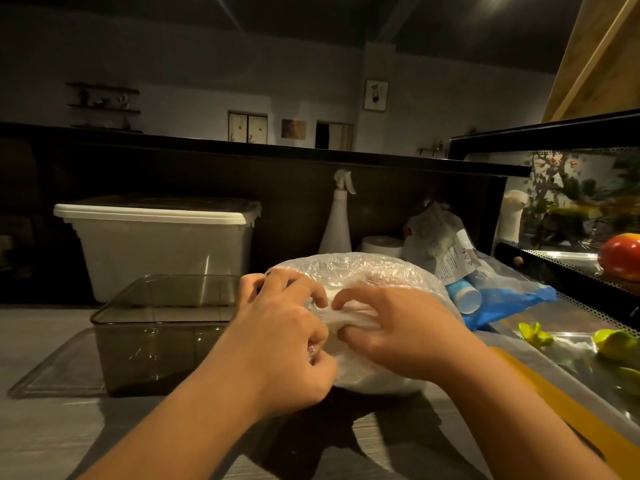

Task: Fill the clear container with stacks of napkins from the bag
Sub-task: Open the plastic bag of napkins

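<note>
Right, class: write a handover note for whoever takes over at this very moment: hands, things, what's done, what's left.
Left hand: pinches the plastic of the napkin bag at its near side.
Right hand: pinches the same plastic, beside the left.
The bag stands on the counter, right of the clear container, which is open and looks empty.
Done: nothing in the container yet.
Left: open the bag, move the napkin stacks across.

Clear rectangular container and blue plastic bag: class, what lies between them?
Crinkled clear plastic bag of white napkins, gripped by left hand and right hand; head view.
</note>
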### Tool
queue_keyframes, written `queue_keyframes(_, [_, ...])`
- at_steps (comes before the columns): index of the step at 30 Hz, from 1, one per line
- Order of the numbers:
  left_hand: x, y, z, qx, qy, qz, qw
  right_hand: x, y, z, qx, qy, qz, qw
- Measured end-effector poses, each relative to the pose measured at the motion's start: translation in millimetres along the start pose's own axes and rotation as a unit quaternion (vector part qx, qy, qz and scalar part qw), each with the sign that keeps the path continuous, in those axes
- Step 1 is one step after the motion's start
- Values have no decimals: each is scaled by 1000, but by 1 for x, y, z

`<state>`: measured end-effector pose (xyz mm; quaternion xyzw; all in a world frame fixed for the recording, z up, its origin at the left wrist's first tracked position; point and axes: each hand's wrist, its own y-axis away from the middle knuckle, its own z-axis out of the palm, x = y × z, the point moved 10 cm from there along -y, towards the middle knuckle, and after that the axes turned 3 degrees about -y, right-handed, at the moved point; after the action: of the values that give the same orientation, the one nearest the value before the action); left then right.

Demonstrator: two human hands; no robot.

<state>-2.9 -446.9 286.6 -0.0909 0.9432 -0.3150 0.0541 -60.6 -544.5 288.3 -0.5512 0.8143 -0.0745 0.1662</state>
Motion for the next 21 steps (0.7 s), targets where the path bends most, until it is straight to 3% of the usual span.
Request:
queue_keyframes(10, [-1, 0, -6, 37, -13, -9, 999, -13, 0, 20, -42, 71, -10, 997])
queue_keyframes(15, [-3, 0, -8, 42, -14, -20, 999, -7, 0, -4, 66, 48, 15, 997])
queue_keyframes(18, [-3, 0, -9, 60, -11, -25, 998, -12, 0, -4, 71, 73, -1, 995])
queue_keyframes(21, [-5, 1, -12, 78, -10, -31, 996, -9, 0, -4, 66, -4, 4, 998])
